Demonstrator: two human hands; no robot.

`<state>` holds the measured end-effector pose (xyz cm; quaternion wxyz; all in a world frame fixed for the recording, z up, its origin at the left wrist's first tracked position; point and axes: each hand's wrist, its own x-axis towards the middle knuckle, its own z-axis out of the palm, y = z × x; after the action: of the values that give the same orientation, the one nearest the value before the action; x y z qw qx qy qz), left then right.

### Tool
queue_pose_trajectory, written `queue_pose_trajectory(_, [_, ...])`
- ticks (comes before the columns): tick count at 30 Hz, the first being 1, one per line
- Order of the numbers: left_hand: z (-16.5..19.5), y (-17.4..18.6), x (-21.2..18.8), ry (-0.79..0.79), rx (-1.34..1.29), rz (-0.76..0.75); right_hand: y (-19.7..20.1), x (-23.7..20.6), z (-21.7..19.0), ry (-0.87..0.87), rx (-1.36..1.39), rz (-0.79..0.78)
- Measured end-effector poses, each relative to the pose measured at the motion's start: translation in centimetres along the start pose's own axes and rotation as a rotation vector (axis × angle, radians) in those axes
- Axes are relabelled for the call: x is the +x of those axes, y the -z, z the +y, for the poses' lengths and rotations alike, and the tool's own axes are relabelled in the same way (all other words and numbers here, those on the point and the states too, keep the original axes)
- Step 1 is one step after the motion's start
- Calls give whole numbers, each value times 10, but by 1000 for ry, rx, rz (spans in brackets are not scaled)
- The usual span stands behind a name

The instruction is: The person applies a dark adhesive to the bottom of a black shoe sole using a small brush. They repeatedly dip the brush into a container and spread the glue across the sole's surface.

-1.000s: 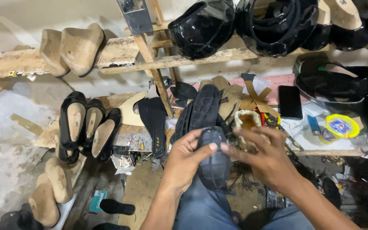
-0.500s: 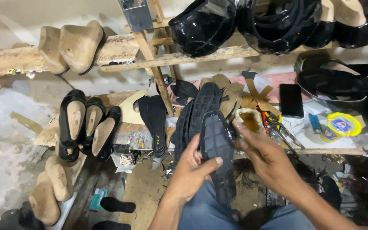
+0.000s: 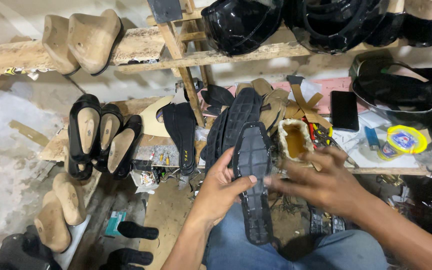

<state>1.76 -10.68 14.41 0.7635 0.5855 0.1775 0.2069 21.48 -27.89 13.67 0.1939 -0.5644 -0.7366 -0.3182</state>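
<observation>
Here, item by item, as seen from beside the workbench:

Left hand: the left hand [image 3: 221, 192] is wrapped around a black rubber sole [image 3: 252, 182], thumb pressed across its tread face, fingers behind it; clamped firmly on it.
Black rubber sole: held upright over the person's lap, tread side up toward the viewer, heel end low against the jeans [image 3: 296, 252], toe end near the bench edge.
Right hand: the right hand [image 3: 326, 182] is just beside the sole on its right, fingers spread and blurred, fingertips at the sole's edge; fingers apart, clamped on nothing.
Glue pot: a worn, crusted pot [image 3: 295, 141] with yellowish contents, on the bench just above the right hand.
Sole stack: more dark soles [image 3: 236, 117] leaning together behind the held one.
Flat insoles: a dark pair [image 3: 180, 132] lying on the bench to the left of the stack.
Leather strips: tan straps and cut pieces [image 3: 286, 102] heaped behind the pot.
Phone: a black slab [image 3: 344, 110] lying flat on the bench, right of the straps.
Yellow tin: a round lidded tin [image 3: 401, 141] further right.
Lasted shoes: three black uppers on lasts [image 3: 101, 135] at the bench's left end.
Wooden lasts: two on the upper shelf [image 3: 83, 40], more lying low by the floor [image 3: 58, 210].
Shelf goods: glossy black moulded pieces [image 3: 241, 22] along the top plank.
</observation>
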Motion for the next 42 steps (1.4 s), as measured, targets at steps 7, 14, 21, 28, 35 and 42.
queue_pose_trajectory(7, [-9, 7, 7, 52, -125, 90, -9, -4, -8, 96, -12, -32])
queue_pose_trajectory(14, [-16, 12, 13, 127, -371, 257, -62, -4, 36, -620, -103, -397])
queue_pose_trajectory(21, [-23, 24, 18, 157, -500, 195, -87, -11, 53, -643, -10, -363])
queue_pose_trajectory(28, [-20, 23, 16, 168, -540, 110, -56, -10, 51, -1032, 465, -338])
queue_pose_trajectory(35, [-16, 0, 9, 36, -71, -2, -2, 20, 19, -597, 746, -138])
queue_pose_trajectory(42, [-4, -5, -2, 117, -281, -112, -1, 34, -8, -426, 128, -319])
